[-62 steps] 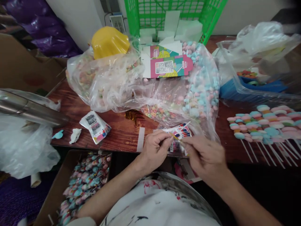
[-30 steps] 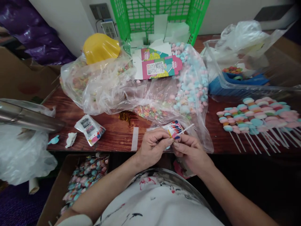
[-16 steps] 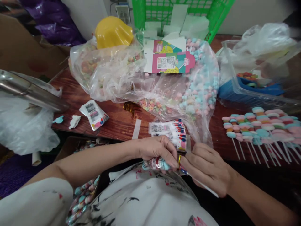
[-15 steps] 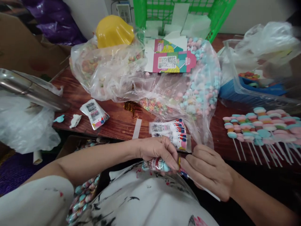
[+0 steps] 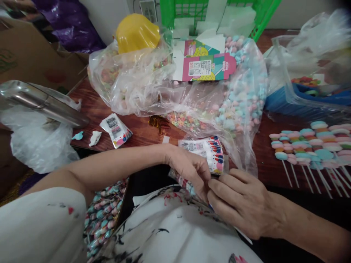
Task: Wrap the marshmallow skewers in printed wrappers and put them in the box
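A wrapped marshmallow candy stick point(image 5: 187, 185) lies close against my shirt, its clear wrapper around blue and pink pieces. My left hand point(image 5: 189, 168) is closed around the wrapped candy. The fingers of my right hand point(image 5: 242, 204) are pinched together at the wrapper's neck and meet my left fingertips, hiding the neck. Below my right hand the end of the white stick point(image 5: 245, 235) pokes out. Just beyond my hands is a fanned pile of printed wrappers point(image 5: 203, 151). Unwrapped marshmallow sticks point(image 5: 315, 146) lie on the table to the right.
Large clear bags of candy point(image 5: 131, 84) cover the table's middle, with a printed carton point(image 5: 205, 67) and yellow bowl point(image 5: 137, 33) on top. A steel flask point(image 5: 46, 106) and cards point(image 5: 115, 129) lie left. Wrapped candy sticks point(image 5: 105, 212) fill a box below my left arm.
My hands have drawn together over the wrapper's neck, covering the gold tie seen before. The candy has tilted and more of it is hidden. The camera view has shifted slightly.
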Motion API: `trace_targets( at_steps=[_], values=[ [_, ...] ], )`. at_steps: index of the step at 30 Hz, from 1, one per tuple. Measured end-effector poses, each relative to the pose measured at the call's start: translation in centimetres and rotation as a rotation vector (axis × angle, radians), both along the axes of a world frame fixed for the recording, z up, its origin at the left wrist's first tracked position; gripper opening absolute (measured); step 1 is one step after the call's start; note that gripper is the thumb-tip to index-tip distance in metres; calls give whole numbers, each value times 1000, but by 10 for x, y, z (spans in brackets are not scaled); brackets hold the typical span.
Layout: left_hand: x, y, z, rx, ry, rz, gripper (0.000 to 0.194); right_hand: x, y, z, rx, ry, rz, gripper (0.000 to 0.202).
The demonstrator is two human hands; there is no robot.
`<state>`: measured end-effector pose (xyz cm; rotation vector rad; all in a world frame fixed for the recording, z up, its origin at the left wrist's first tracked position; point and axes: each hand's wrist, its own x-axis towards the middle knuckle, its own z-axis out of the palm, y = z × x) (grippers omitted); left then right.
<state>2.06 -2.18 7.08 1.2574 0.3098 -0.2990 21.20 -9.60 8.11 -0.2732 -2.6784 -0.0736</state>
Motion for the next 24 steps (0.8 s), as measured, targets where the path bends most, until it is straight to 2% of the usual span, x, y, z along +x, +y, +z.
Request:
trace_targets(
  at_steps=[1,3,4,6,7,8,9,11,12,14,16,17,18,20,22,23,24],
  values=[
    [-2,6,11,217,28,-58,19,-1,2,2,13,-27,-54,22],
    [-3,12,37,780,135,-135,27,-2,12,1,41,-85,-164,20],
    [-1,11,50,1102,187,-112,28,0,21,0,50,-107,-222,20],
    [4,-2,70,1709,233,16,20,4,42,-5,29,-80,-351,19],
    [7,-12,73,1922,216,59,19,6,53,-6,-22,-17,-427,18],
    [9,-21,72,2039,177,86,23,8,62,-7,-113,88,-511,18],
    [12,-28,66,2074,120,123,23,8,69,-6,-245,228,-595,18],
    [14,-32,45,1940,110,224,19,4,73,-2,-597,562,-699,19],
    [15,-28,32,1825,102,348,19,-2,69,0,-797,725,-699,19],
    [13,-14,12,1434,-6,642,23,-15,53,1,-1198,951,-597,18],
    [8,0,5,993,-235,897,26,-27,37,-1,-1517,994,-461,19],
    [6,5,5,809,-348,966,25,-31,31,-3,-1612,987,-421,21],
    [4,7,7,672,-446,1033,22,-33,29,-5,-1659,979,-414,22],
    [1,7,11,506,-581,1191,14,-32,31,-9,-1635,1010,-453,22],
    [-1,1,11,361,-592,1337,18,-29,38,-11,-1564,1028,-470,20],
    [-1,-4,9,273,-551,1347,26,-29,42,-11,-1533,1022,-449,20],
    [-3,-9,6,185,-492,1304,33,-30,44,-10,-1508,1004,-413,20]
  ],
)
